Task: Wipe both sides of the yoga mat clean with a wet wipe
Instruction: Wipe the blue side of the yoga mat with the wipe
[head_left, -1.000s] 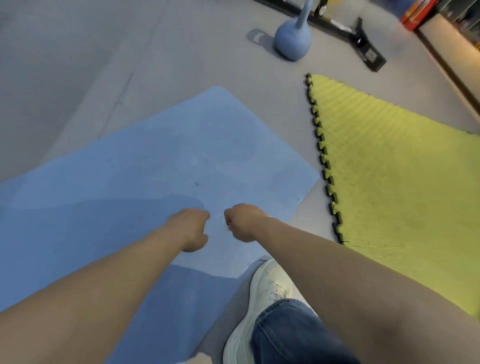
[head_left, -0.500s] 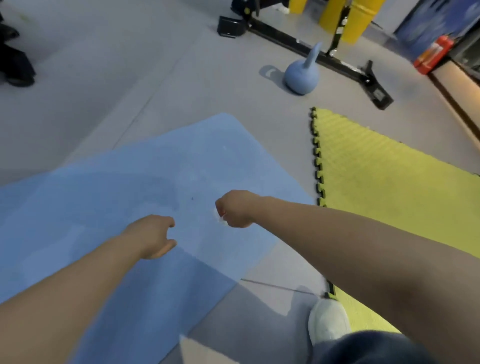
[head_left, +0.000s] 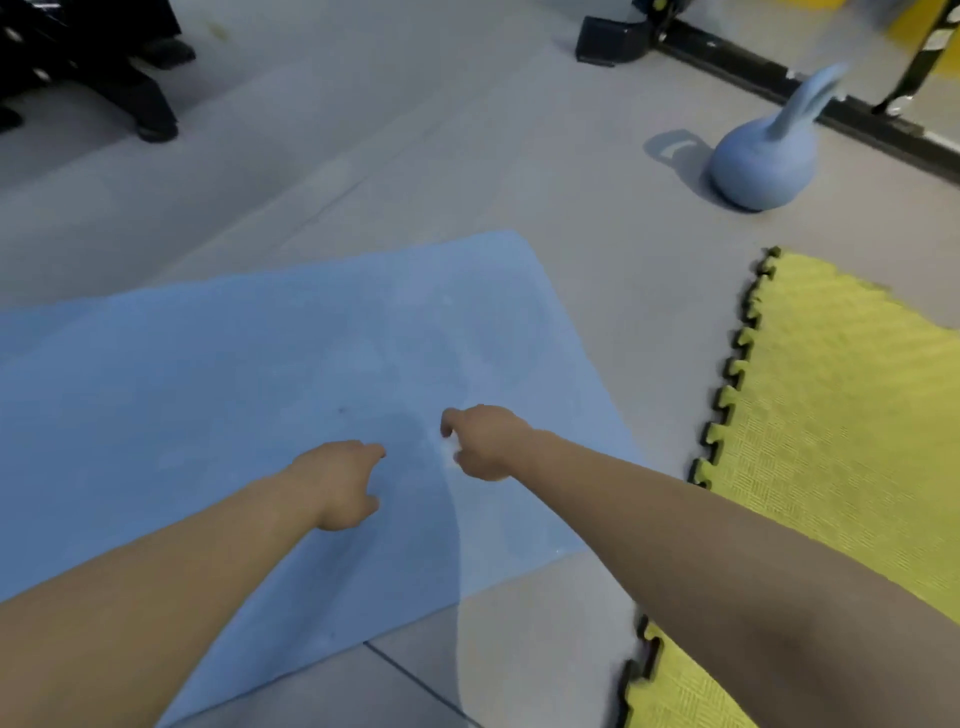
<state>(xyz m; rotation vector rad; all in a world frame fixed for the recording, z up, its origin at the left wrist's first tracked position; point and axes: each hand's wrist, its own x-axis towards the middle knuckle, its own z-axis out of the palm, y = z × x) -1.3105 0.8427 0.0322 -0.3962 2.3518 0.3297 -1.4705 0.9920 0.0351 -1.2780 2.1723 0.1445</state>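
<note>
The light blue yoga mat (head_left: 218, 395) lies flat on the grey floor and fills the left and middle of the view. Both my arms reach out over its near right part. My right hand (head_left: 485, 441) is curled, and a small bit of white wet wipe (head_left: 445, 448) shows between its thumb and fingers, just above the mat. My left hand (head_left: 340, 483) hovers a short way to the left of it, seen from the back, with its forefinger and thumb sticking out loosely. I see nothing in the left hand.
A yellow interlocking foam mat (head_left: 841, 441) lies to the right across a strip of bare floor. A blue kettlebell (head_left: 758, 161) stands at the back right before a black rack base (head_left: 779, 83). Black equipment feet (head_left: 145, 109) sit at the far left.
My view has lifted, so the white shoe and jeans leg have dropped out of sight. My left hand drew away to the left, then came back closer to the right hand.
</note>
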